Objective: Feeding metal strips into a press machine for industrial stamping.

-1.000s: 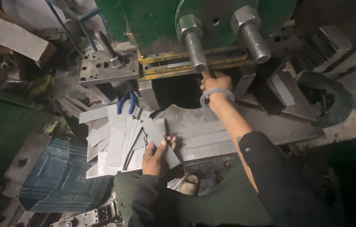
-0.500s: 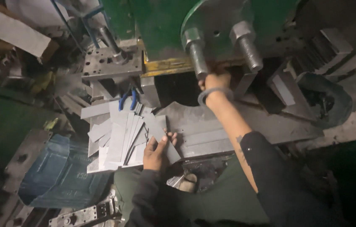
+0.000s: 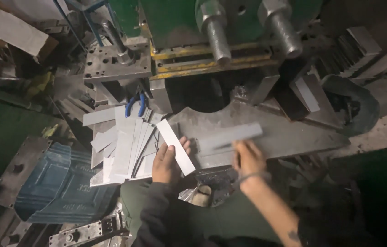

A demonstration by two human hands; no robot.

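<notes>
My left hand (image 3: 166, 163) grips one narrow grey metal strip (image 3: 175, 145), lifted slantwise beside a pile of similar strips (image 3: 120, 146) on the left of the work surface. Blurred by motion, my right hand (image 3: 247, 159) holds a longer flat metal strip (image 3: 230, 137) over the grey press bed (image 3: 294, 135), in front of the dark opening under the green press (image 3: 175, 18). A band circles my right wrist.
Two large threaded bolts (image 3: 216, 32) (image 3: 281, 28) hang from the press head. Blue-handled pliers (image 3: 136, 104) lie behind the strip pile. A blue dented container (image 3: 61, 183) sits lower left. Metal blocks and scrap crowd both sides.
My right hand has drawn back from the press opening toward me, now with a long strip. My left hand has raised one strip off the pile.
</notes>
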